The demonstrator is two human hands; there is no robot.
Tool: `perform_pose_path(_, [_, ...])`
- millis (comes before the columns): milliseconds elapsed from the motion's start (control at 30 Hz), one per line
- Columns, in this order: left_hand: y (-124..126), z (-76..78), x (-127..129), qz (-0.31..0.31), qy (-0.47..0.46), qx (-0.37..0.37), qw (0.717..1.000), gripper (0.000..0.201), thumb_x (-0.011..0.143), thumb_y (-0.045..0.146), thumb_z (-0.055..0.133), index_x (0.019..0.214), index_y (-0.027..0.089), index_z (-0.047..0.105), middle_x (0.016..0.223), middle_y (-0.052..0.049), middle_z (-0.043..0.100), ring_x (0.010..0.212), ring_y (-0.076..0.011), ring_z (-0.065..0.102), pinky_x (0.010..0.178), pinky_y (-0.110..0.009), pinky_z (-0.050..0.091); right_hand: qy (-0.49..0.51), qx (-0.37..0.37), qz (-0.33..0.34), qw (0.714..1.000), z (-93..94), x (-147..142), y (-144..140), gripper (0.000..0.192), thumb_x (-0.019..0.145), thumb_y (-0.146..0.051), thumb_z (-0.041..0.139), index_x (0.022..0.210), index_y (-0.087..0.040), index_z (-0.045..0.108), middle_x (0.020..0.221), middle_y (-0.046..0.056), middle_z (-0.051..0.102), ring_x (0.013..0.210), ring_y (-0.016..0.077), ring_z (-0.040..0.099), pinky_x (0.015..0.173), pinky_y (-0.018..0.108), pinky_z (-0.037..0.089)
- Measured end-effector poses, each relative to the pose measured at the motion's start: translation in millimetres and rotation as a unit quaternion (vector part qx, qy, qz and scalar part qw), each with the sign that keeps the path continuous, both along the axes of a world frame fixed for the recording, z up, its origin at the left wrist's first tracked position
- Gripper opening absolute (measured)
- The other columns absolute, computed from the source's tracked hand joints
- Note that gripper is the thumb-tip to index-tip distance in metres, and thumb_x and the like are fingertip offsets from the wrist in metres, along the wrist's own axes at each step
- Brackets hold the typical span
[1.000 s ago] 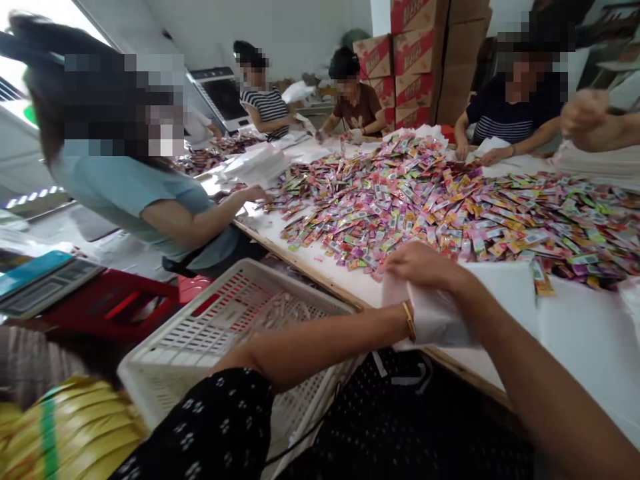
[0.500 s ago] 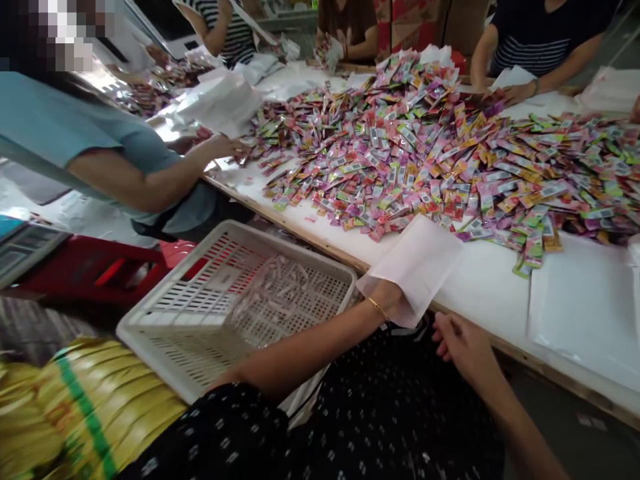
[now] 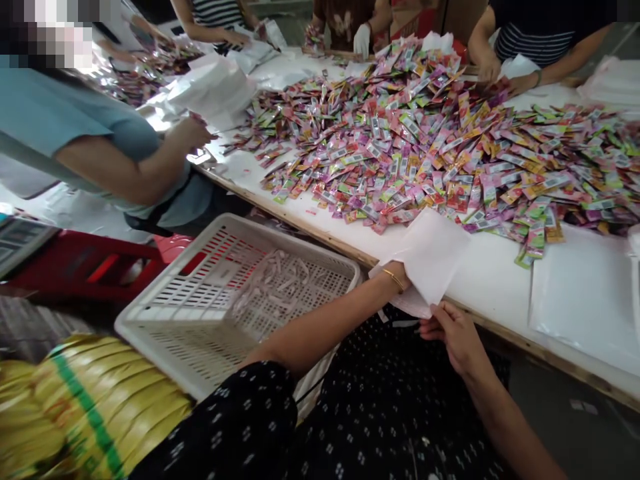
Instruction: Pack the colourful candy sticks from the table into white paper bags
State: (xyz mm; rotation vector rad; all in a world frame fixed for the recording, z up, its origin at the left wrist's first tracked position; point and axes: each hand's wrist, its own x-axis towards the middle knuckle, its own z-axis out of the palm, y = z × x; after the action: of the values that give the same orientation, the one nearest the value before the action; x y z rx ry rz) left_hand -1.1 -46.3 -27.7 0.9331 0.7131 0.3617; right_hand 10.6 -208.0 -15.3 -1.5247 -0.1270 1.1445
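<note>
Left hand [image 3: 400, 279] is buried inside the white bag [image 3: 430, 257] at the table edge [image 3: 320, 235], grip hidden, can't tell; right hand [image 3: 453, 330] pinches its mouth; keep it spread wide, sachet pile [image 3: 425, 153] just beyond.

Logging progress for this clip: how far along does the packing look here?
Early. Done: only a thin layer of pale pieces lies in the white basket. In hand: the left hand is mostly hidden inside a white bag, and the right hand pinches its lower edge. Left: a big sachet pile covers the table.
</note>
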Motion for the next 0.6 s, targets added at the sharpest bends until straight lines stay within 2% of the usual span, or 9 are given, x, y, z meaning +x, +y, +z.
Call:
perform_pose_path(67, [-7.8, 2.6, -11.6, -0.065, 0.065, 0.018, 0.996, 0.026, 0.088, 0.025, 0.044, 0.071, 0.013, 0.060, 0.060, -0.005, 0.060, 0.060, -0.0160, 0.057, 0.062, -0.031, 0.049, -0.002, -0.003, -0.010, 1.000, 0.9, 2.3, -5.8, 0.051, 0.057, -0.061, 0.078, 0.067, -0.014, 0.060, 0.062, 0.003, 0.064, 0.052, 0.0109, 0.059, 0.049, 0.020, 0.053])
perform_pose_path(133, [-17.9, 5.4, -33.0, -0.156, 0.134, 0.058, 0.977, 0.032, 0.089, 0.020, 0.037, 0.064, 0.014, 0.056, 0.052, -0.003, 0.056, 0.052, -0.0143, 0.053, 0.057, -0.029, 0.047, -0.003, -0.010, -0.020, 1.000, 0.6, 3.4, -10.4, 0.051, 0.057, -0.060, 0.078, 0.068, -0.013, 0.060, 0.062, 0.003, 0.064, 0.051, 0.0110, 0.059, 0.049, 0.021, 0.053])
perform_pose_path(200, [-28.1, 8.1, -57.1, -0.238, 0.128, 0.197, 0.943, 0.029, 0.088, 0.020, 0.042, 0.062, 0.015, 0.055, 0.055, -0.002, 0.057, 0.056, -0.0141, 0.055, 0.060, -0.028, 0.047, 0.002, -0.012, -0.031, 0.999, -0.5, 3.3, -13.2, 0.051, 0.057, -0.059, 0.079, 0.069, -0.013, 0.061, 0.063, 0.002, 0.064, 0.051, 0.0109, 0.059, 0.049, 0.021, 0.053])
perform_pose_path(233, [-32.6, 9.2, -67.9, -0.262, 0.095, 0.300, 0.912, 0.026, 0.088, 0.021, 0.047, 0.065, 0.015, 0.057, 0.063, -0.003, 0.061, 0.064, -0.0146, 0.058, 0.065, -0.028, 0.048, 0.006, -0.011, -0.036, 0.999, -1.1, 3.1, -14.1, 0.050, 0.057, -0.059, 0.079, 0.069, -0.014, 0.061, 0.062, 0.002, 0.064, 0.051, 0.0110, 0.059, 0.049, 0.021, 0.053])
perform_pose_path(300, [-39.7, 10.7, -83.5, -0.281, 0.030, 0.511, 0.812, 0.021, 0.090, 0.022, 0.049, 0.076, 0.014, 0.062, 0.082, -0.007, 0.065, 0.082, -0.0153, 0.059, 0.077, -0.027, 0.048, 0.013, -0.010, -0.044, 0.999, -1.5, 2.9, -15.3, 0.050, 0.056, -0.058, 0.080, 0.068, -0.014, 0.061, 0.060, 0.002, 0.063, 0.053, 0.0117, 0.060, 0.051, 0.021, 0.053])
perform_pose_path(367, [-44.0, 10.9, -90.2, -0.269, 0.010, 0.630, 0.728, 0.023, 0.095, 0.024, 0.045, 0.087, 0.014, 0.064, 0.090, -0.008, 0.064, 0.087, -0.0153, 0.058, 0.080, -0.027, 0.048, 0.015, -0.015, -0.050, 0.999, -0.8, 3.7, -16.9, 0.050, 0.054, -0.058, 0.081, 0.066, -0.014, 0.061, 0.059, 0.002, 0.062, 0.054, 0.0126, 0.060, 0.052, 0.022, 0.054])
perform_pose_path(400, [-45.3, 10.7, -90.6, -0.267, 0.014, 0.659, 0.703, 0.025, 0.096, 0.024, 0.042, 0.092, 0.014, 0.064, 0.090, -0.008, 0.064, 0.086, -0.0147, 0.058, 0.078, -0.026, 0.048, 0.013, -0.019, -0.052, 0.998, 0.0, 4.6, -18.2, 0.049, 0.054, -0.058, 0.081, 0.066, -0.014, 0.062, 0.059, 0.002, 0.063, 0.054, 0.0131, 0.061, 0.052, 0.023, 0.054])
perform_pose_path(467, [-47.1, 10.2, -87.3, -0.270, 0.013, 0.687, 0.674, 0.026, 0.098, 0.025, 0.039, 0.097, 0.014, 0.063, 0.090, -0.007, 0.064, 0.083, -0.0137, 0.058, 0.075, -0.025, 0.047, 0.008, -0.028, -0.048, 0.998, 1.8, 6.9, -21.4, 0.048, 0.054, -0.057, 0.081, 0.067, -0.014, 0.063, 0.060, 0.002, 0.063, 0.054, 0.0142, 0.061, 0.052, 0.025, 0.054])
perform_pose_path(600, [-51.6, 14.5, -78.6, -0.300, -0.027, 0.692, 0.656, 0.027, 0.097, 0.029, 0.042, 0.088, 0.014, 0.063, 0.092, -0.007, 0.063, 0.081, -0.0129, 0.057, 0.072, -0.023, 0.046, -0.005, -0.041, -0.029, 0.999, 4.8, 11.6, -27.6, 0.045, 0.054, -0.055, 0.081, 0.065, -0.016, 0.061, 0.058, 0.000, 0.062, 0.052, 0.0150, 0.059, 0.052, 0.027, 0.055])
